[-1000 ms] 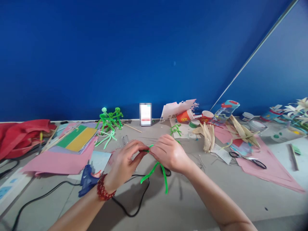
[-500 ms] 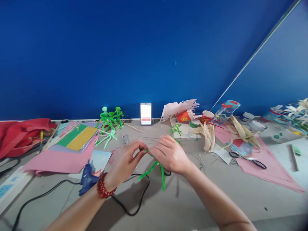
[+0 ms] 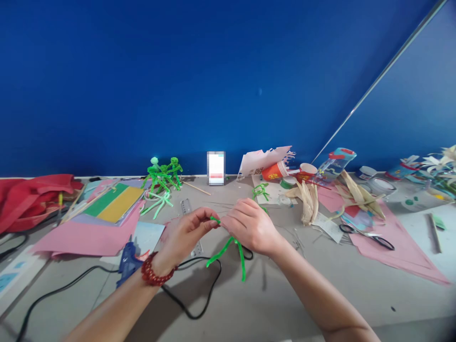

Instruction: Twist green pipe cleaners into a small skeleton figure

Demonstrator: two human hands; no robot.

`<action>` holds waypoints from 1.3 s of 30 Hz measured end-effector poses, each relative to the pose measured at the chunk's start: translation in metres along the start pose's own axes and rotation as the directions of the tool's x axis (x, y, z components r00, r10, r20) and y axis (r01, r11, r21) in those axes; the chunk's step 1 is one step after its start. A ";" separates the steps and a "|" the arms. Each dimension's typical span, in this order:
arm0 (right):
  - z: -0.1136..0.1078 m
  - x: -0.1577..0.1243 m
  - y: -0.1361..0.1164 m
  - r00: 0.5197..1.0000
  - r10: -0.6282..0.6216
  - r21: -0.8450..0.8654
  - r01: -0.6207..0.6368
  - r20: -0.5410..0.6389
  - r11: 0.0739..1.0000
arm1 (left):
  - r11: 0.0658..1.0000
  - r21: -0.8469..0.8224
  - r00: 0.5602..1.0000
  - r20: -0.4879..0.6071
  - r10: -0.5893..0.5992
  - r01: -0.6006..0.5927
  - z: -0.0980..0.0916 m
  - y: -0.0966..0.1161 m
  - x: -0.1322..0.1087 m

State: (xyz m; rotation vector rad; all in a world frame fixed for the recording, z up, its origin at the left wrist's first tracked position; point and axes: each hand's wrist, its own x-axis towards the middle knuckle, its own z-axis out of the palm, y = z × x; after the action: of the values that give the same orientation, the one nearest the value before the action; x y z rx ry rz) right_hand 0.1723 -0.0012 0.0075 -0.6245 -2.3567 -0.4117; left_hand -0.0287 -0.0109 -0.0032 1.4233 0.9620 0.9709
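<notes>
My left hand [image 3: 187, 232] and my right hand [image 3: 251, 227] are close together above the grey tabletop. A green chenille pipe cleaner [image 3: 228, 251] runs between them, with two bent legs hanging below my right hand. My left thumb and fingertips pinch a short green tip [image 3: 214, 220] of it. The fingers of my right hand are closed around its upper part, which they hide. A red beaded bracelet [image 3: 154, 270] circles my left wrist.
A blue glue gun [image 3: 126, 268] and its black cord [image 3: 204, 289] lie below my hands. Nearby are a steel ruler [image 3: 188, 223], pink paper [image 3: 85, 240], green pipe-cleaner figures [image 3: 160, 178], corn husks [image 3: 306, 204] and scissors [image 3: 366, 237].
My left hand has drawn slightly left and back from my right hand, and the green tip now shows at its fingertips. My right hand and the hanging legs have barely moved.
</notes>
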 end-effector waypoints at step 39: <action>0.001 0.000 -0.008 0.938 0.345 0.288 -0.325 -0.022 0.901 | 0.967 -0.249 0.974 -0.225 -0.012 -0.046 0.014 -0.012 0.000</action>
State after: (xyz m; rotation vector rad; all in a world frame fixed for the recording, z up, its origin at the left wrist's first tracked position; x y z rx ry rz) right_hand 0.1670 -0.0074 0.0055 -0.8424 -2.1285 0.0548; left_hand -0.0160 -0.0147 -0.0156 1.1259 0.9520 1.2419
